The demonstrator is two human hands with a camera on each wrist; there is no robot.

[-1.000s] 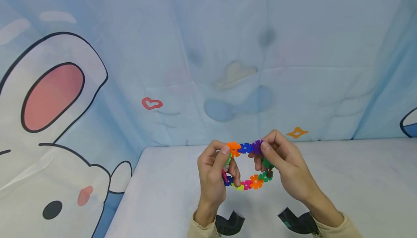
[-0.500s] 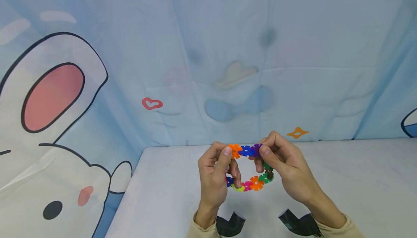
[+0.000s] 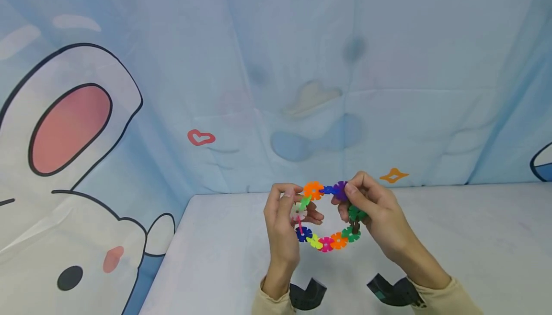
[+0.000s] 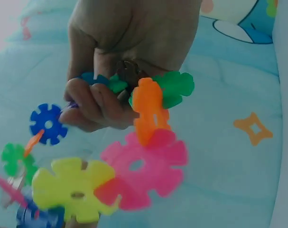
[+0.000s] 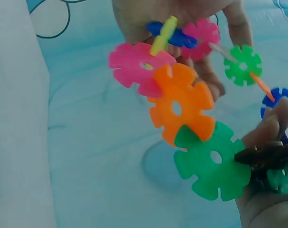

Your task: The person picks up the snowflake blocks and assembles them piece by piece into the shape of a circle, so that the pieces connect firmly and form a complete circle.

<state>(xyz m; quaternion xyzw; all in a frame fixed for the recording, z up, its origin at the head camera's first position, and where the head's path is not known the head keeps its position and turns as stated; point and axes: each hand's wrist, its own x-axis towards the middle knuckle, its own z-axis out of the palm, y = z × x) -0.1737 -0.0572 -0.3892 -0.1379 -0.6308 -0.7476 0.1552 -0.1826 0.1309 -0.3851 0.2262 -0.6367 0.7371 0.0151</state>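
Observation:
Above the table, both hands hold up a closed ring of interlocking plastic snowflake discs (image 3: pixel 326 244). Its discs are orange, blue, purple, green, brown, pink, yellow and white. My left hand (image 3: pixel 280 231) is curled around the ring's left side, fingertips by the orange disc (image 3: pixel 313 190) and other fingers behind the white disc (image 3: pixel 298 211). On the other side, my right hand (image 3: pixel 385 219) pinches the purple disc (image 3: pixel 339 190) between thumb and fingers. In the right wrist view a green disc (image 5: pixel 215 161) and an orange disc (image 5: pixel 177 108) hang from the ring's lower side.
A white-covered table (image 3: pixel 224 252) lies under the hands. Behind it hangs a light blue curtain (image 3: pixel 276 41) printed with a white cartoon animal (image 3: pixel 90 238). Black curved mounts (image 3: pixel 308 295) sit at both wrists, by the beige sleeves.
The ring's upper edge has risen slightly. My left thumb and fingers have shifted off the orange disc's front, so the ring's left side, with white, green and pink discs, shows more fully.

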